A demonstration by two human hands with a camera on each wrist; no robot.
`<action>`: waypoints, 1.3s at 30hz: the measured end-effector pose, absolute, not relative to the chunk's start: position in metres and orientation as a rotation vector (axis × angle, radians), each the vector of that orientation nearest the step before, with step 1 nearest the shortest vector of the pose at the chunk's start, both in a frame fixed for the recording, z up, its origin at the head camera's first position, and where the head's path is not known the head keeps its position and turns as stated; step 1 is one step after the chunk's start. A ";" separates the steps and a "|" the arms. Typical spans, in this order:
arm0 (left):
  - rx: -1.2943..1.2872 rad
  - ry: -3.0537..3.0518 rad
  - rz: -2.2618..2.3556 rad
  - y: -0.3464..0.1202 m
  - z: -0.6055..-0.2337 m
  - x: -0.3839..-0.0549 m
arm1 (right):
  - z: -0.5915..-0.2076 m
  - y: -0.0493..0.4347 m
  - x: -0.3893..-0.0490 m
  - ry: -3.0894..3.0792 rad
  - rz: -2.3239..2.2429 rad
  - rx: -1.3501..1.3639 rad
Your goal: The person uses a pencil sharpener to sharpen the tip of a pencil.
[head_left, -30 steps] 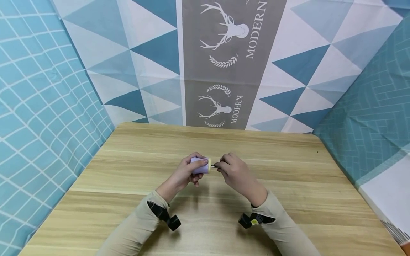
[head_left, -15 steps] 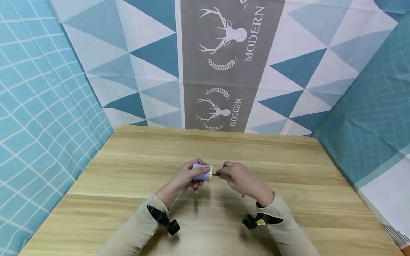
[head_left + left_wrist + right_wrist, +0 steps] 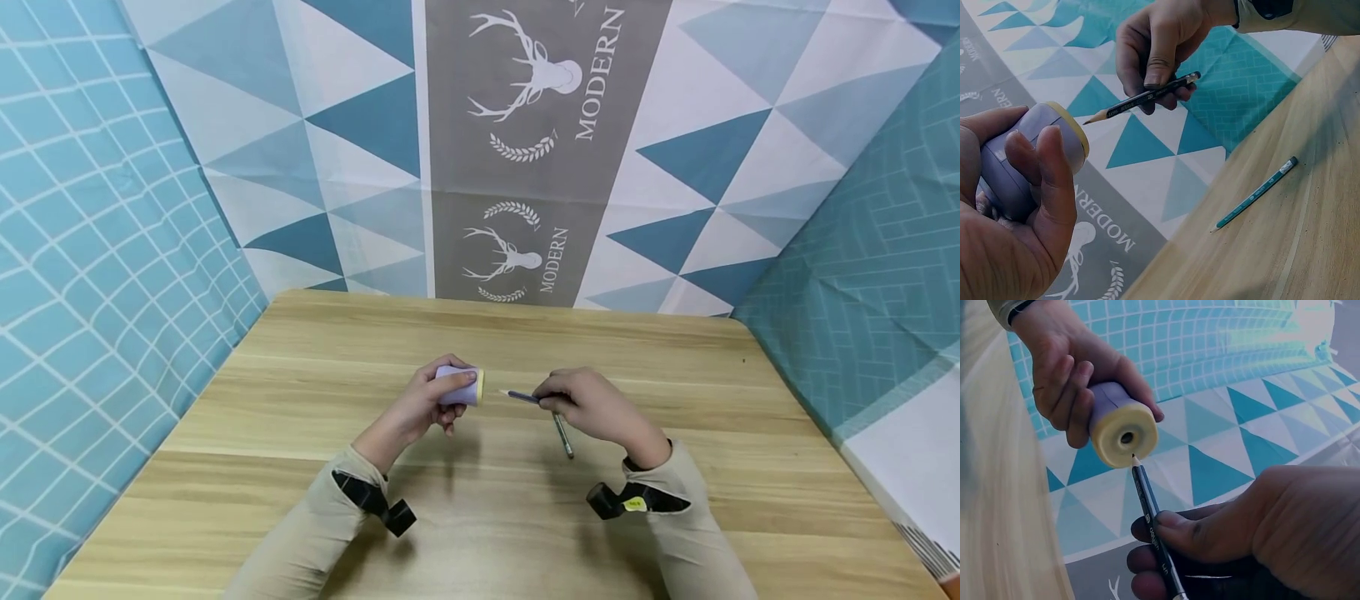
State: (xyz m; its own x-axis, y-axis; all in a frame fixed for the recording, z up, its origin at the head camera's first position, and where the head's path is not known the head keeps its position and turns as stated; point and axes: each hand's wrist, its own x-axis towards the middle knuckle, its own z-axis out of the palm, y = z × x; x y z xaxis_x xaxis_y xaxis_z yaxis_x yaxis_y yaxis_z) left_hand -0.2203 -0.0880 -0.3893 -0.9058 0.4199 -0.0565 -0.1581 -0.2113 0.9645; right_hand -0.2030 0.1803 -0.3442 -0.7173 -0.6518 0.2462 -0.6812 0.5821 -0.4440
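Observation:
My left hand (image 3: 420,402) grips a purple pencil sharpener (image 3: 454,390), its fingers wrapped round the body. The sharpener's yellow end, with a round hole in the middle, faces right toward the other hand. My right hand (image 3: 596,406) pinches a dark pencil (image 3: 1147,506) between thumb and fingers. In the head view the pencil's bare wooden point aims left at the sharpener, with a gap between them. A green pencil (image 3: 1257,194) with an eraser end lies on the table just beneath the right hand; the hand hides part of it in the head view.
The wooden table (image 3: 360,333) spreads out around both hands. Patterned cloth (image 3: 360,150) hangs behind it and along both sides. Each wrist carries a small black camera, such as the left camera (image 3: 400,517).
The dark pencil's tip has come out of the sharpener as my right hand moved right. My left hand shifted slightly left, and the green pencil on the table is now uncovered.

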 end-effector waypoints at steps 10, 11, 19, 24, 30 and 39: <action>0.310 1.680 2.187 -0.090 -0.387 -0.220 | -0.339 0.194 -0.205 -2.811 0.998 0.938; 0.308 1.681 2.191 -0.090 -0.387 -0.220 | -0.338 0.195 -0.205 -2.814 1.014 0.916; 0.323 1.686 2.190 -0.093 -0.385 -0.222 | -0.338 0.220 -0.219 -2.839 1.373 0.699; 0.320 1.679 2.192 -0.093 -0.386 -0.221 | -0.347 0.240 -0.231 -2.824 1.562 0.546; 0.332 1.654 2.198 -0.092 -0.386 -0.220 | -0.356 0.258 -0.243 -2.795 1.673 0.420; 0.353 1.635 2.201 -0.092 -0.384 -0.219 | -0.391 0.276 -0.267 -2.849 1.738 0.239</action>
State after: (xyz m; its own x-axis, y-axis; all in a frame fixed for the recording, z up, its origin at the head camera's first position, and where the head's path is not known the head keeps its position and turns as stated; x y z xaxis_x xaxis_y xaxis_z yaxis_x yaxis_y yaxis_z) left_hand -0.2191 -0.0921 -0.3842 -0.8983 0.4389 -0.0215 -0.1474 -0.2548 0.9557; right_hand -0.2672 0.2758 -0.3909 -0.9692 -0.2255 -0.0992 -0.0150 0.4559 -0.8899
